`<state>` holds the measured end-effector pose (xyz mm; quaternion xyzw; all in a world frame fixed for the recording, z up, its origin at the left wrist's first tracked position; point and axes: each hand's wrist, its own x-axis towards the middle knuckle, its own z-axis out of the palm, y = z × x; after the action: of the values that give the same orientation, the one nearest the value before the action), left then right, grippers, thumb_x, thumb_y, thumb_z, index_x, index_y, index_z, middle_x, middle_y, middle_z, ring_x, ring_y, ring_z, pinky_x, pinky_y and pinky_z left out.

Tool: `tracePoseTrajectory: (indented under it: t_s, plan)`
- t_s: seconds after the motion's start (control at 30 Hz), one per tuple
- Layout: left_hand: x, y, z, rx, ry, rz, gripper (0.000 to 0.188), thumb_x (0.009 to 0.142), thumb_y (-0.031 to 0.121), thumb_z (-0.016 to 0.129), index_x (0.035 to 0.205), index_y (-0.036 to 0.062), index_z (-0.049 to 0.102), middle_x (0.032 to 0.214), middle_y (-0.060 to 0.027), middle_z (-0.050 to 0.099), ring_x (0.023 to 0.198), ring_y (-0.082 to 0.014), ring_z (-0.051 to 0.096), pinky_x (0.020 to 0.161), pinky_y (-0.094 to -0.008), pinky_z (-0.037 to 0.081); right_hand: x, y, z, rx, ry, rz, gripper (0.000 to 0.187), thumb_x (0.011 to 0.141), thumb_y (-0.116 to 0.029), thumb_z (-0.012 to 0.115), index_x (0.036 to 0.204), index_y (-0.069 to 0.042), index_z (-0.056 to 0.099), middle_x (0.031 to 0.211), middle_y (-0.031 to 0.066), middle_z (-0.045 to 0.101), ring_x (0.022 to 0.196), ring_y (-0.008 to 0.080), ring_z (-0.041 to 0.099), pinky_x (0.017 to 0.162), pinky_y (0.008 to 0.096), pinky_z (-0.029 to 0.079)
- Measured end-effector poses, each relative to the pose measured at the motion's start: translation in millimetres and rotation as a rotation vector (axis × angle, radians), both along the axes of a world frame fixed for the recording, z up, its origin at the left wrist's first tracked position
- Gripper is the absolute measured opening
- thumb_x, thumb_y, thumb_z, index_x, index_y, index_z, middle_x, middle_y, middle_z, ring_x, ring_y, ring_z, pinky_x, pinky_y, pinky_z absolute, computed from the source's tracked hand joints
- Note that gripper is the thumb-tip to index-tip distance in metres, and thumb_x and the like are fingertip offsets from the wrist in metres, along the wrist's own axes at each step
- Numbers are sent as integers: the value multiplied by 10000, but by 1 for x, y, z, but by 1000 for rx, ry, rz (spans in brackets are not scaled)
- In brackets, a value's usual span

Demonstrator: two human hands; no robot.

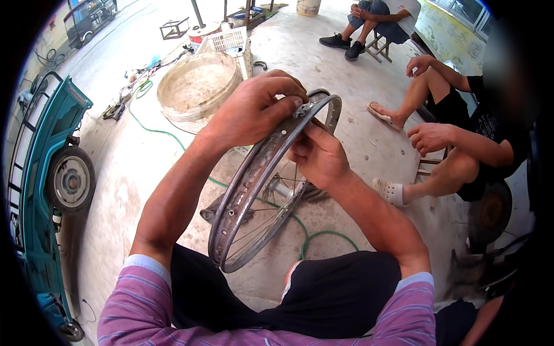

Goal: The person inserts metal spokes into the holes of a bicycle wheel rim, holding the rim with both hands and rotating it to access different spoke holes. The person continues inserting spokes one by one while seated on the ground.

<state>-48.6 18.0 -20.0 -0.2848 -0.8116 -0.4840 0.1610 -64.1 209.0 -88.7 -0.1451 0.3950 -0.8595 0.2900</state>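
A worn metal spoked wheel rim [228, 210] stands tilted in front of me, its bare channel facing up toward me. Thin spokes run to a pale hub [281, 189] in its middle. My left hand [257, 109] pinches a small crumpled grey scrap [302, 109] against the inside of the channel near the far end; what the scrap is made of cannot be made out. From the right, my right hand [320, 153] grips the same end of the rim, thumb at its edge and its other fingers partly hidden underneath.
A round, dusty tub [199, 83] and a white plastic crate [226, 41] stand beyond my left arm. A green hose [306, 230] snakes across the floor. At left is a teal cart [49, 144]. One person [490, 127] sits close at right, another [384, 20] farther back.
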Motion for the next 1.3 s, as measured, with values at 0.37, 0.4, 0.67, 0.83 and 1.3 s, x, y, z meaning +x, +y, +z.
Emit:
tracePoseTrajectory:
  t_s: [0.37,0.4,0.67,0.83,1.3]
  plan:
    - [3,3,3,-70,41,27,184,946,108,595,1060,5,697,1115,-103,680,996,-205,666,860,-345,547,8,4,2,5,-71,-34,155,989,-319,622,1012,-166,632,760,-71,514,654,71,445,584,264,360]
    - [3,5,4,-75,49,25,185,943,108,596,1059,6,697,1116,-103,679,1000,-205,665,860,-345,547,8,4,2,5,-59,-47,134,992,-296,630,1025,-166,637,756,-73,514,650,66,440,584,264,363]
    - [-1,3,1,99,-109,-45,172,925,29,590,1057,-15,691,1105,-109,668,998,-188,663,870,-336,549,3,2,4,6,-34,-8,185,1008,-346,572,998,-171,629,781,-39,568,671,86,500,603,267,402]
    - [-2,0,0,31,-113,-43,172,947,78,614,1080,-16,672,1140,-116,647,1002,-198,673,865,-347,584,6,1,0,42,-21,-25,163,1016,-314,555,1029,-165,622,786,-30,565,686,100,499,643,290,424]
    - [-1,4,-2,136,-133,-61,184,945,40,602,1104,-30,664,1098,-109,650,976,-184,678,858,-342,579,7,-1,3,21,-64,-48,198,1013,-354,563,1048,-171,631,818,-59,565,673,86,488,627,280,411]
